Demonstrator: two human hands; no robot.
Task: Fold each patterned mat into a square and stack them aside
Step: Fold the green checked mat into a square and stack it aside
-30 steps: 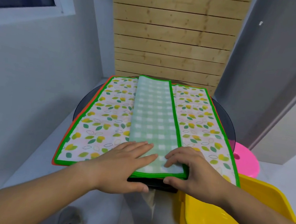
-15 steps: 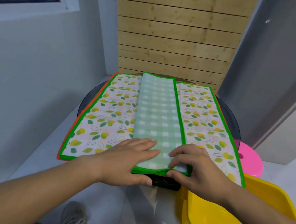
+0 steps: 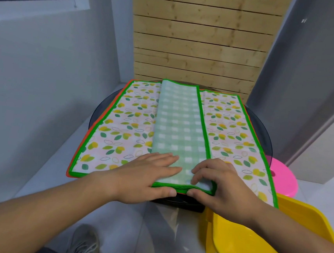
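Round dark glass surface, almost covered by a spread leaf-print mat with a green border; an orange border peeks out at its near left corner, probably another mat underneath. Down the middle lies the folded strip, gingham side up and several layers thick at its near end. Its long axis runs straight from the surface's near edge to the far edge. Left hand lies flat on the strip's near end, fingers straight and together, pressing down. Right hand grips the strip's near right corner, fingers curled on top and thumb tucked under the edge. Both hands are at the near end, with the whole length of the strip lying away from them. My read: the next fold carries the near end forward toward the far edge, right hand lifting while the left hand lets go or anchors. Open room ahead over the mat. Yellow tub crowds the near right side; pink stool sits beyond the right edge.
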